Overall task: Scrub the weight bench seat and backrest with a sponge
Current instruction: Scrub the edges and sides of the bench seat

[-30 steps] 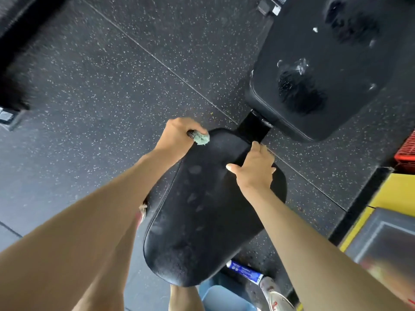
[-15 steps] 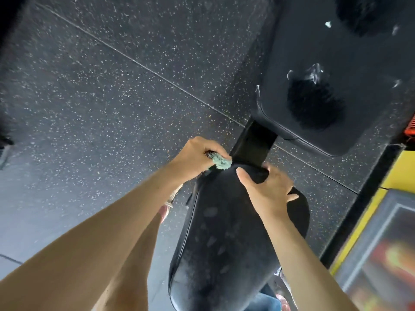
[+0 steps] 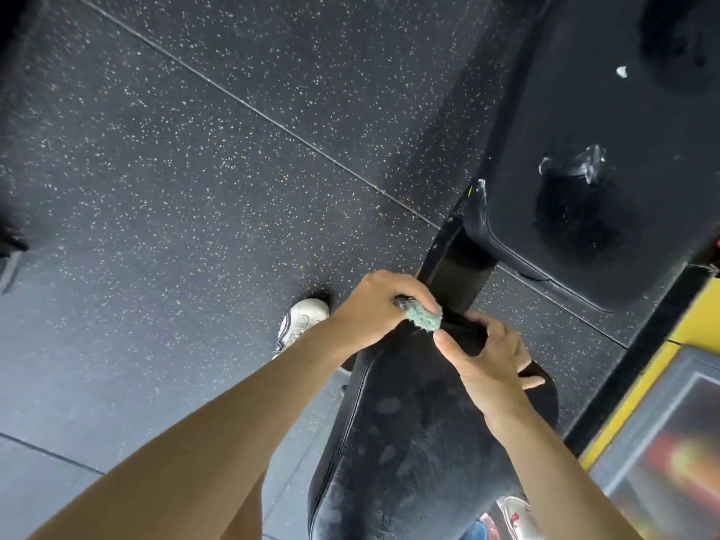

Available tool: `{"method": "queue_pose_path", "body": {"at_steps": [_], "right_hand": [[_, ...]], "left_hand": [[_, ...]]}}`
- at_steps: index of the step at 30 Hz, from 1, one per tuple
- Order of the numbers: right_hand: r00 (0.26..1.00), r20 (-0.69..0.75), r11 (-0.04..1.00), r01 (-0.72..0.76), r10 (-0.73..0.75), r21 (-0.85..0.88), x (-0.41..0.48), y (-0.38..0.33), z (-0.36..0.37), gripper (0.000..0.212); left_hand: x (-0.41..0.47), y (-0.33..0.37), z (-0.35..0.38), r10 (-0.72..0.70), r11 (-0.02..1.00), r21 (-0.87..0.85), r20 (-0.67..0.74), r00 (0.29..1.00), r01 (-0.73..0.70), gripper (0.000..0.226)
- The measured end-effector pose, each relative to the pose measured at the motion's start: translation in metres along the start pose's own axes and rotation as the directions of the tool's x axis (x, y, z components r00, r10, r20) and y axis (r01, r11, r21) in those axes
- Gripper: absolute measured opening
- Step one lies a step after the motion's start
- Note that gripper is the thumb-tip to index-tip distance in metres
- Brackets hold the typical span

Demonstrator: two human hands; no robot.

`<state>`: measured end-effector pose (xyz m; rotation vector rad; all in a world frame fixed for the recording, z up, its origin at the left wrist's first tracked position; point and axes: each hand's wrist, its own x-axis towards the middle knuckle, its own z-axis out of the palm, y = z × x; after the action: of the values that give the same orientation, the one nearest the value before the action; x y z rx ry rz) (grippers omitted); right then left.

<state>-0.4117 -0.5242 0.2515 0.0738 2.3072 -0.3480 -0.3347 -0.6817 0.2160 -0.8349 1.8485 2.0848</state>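
The black padded bench seat (image 3: 409, 442) runs from the bottom centre up to the middle, its surface marked with damp smears. My left hand (image 3: 374, 305) grips a green sponge (image 3: 424, 318) and holds it against the seat's far end. My right hand (image 3: 487, 360) rests on that same end, its fingers curled over the seat's edge beside the sponge. Beyond a black frame bar (image 3: 456, 267) lies the black backrest (image 3: 623, 122) at the upper right, with wet patches and bits of foam on it.
Dark speckled rubber flooring (image 3: 195, 169) spreads to the left and top. My white shoe (image 3: 302, 319) stands left of the seat; another shoe (image 3: 514, 512) shows at the bottom right. A yellow-edged platform (image 3: 662, 422) borders the right side.
The view has shifted left and nearer, so the seat sits lower in frame. My left hand has moved the sponge along the seat's far edge toward my right hand.
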Motion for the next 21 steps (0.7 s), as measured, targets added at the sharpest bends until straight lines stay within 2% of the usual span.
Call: {"method": "queue_pose_path", "body": {"at_steps": [4,8,10,14,16,19,21], "right_hand": [[1.000,0.014,1.000,0.003,-0.003,0.006,0.002,0.000,0.000,0.044],[0.999,0.032,1.000,0.011,-0.010,-0.006,0.003,-0.001,-0.002,0.044],[0.999,0.044,1.000,-0.001,0.001,-0.006,0.004,-0.001,-0.002,0.044],[0.998,0.058,1.000,-0.003,0.002,0.016,0.003,-0.001,-0.003,0.042],[0.998,0.057,1.000,0.001,-0.003,0.027,0.003,-0.001,-0.002,0.041],[0.998,0.056,0.999,0.006,-0.008,0.037,0.002,-0.002,-0.003,0.040],[0.999,0.048,1.000,0.011,-0.012,0.022,0.001,-0.003,-0.004,0.039]], "left_hand": [[-0.009,-0.005,-0.015,-0.112,0.994,-0.016,-0.004,0.994,0.112,0.051],[0.018,0.010,-0.007,-0.090,0.984,0.160,0.051,0.995,0.081,0.052],[0.022,0.015,0.003,-0.078,0.980,0.189,0.054,0.995,0.067,0.053],[-0.011,-0.013,0.006,-0.072,0.992,0.088,-0.161,0.984,0.087,0.052],[-0.035,-0.025,0.002,-0.058,0.994,0.076,-0.232,0.971,0.078,0.059],[-0.050,-0.031,-0.014,-0.093,0.986,0.124,-0.162,0.982,0.114,0.067],[-0.042,-0.028,-0.025,-0.089,0.973,0.206,-0.072,0.993,0.102,0.059]]}}
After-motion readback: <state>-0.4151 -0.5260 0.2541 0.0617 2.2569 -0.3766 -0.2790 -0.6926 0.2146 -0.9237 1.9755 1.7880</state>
